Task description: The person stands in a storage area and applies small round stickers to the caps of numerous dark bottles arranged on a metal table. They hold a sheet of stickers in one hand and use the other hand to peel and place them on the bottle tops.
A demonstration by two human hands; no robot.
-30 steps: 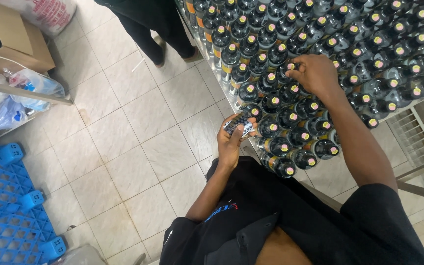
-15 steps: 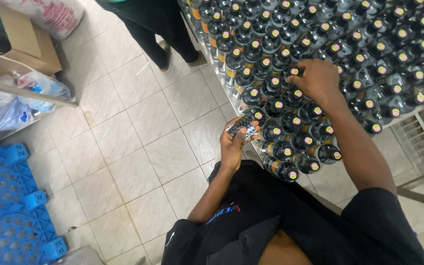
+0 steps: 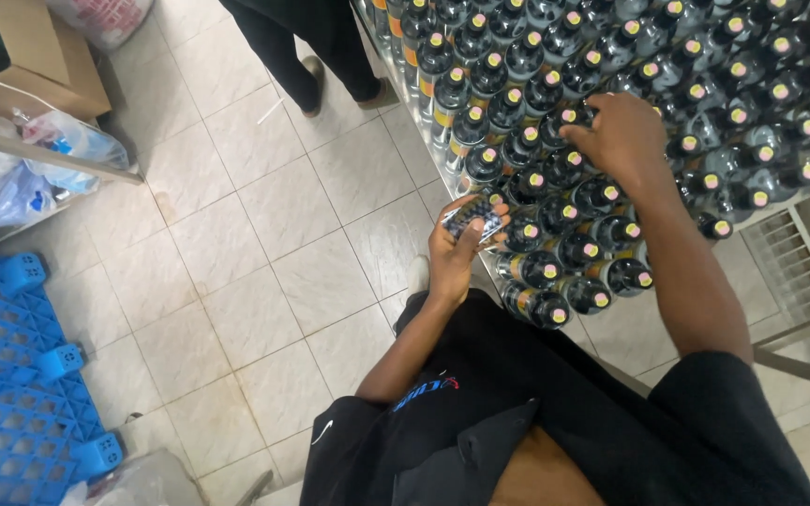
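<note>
left hand [image 3: 457, 248] gripping a small stack of labels [image 3: 472, 217] | right hand [image 3: 622, 139] lying nearer, fingers curling onto a capped dark bottle [image 3: 566, 120] | bottles standing upright, up-right of left hand

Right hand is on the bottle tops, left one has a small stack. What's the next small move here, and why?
Probably bring the left hand with its small stack of dark labels or seals up toward the right hand, which rests on the dark bottles a little farther in; the stack sits at the near edge.
</note>
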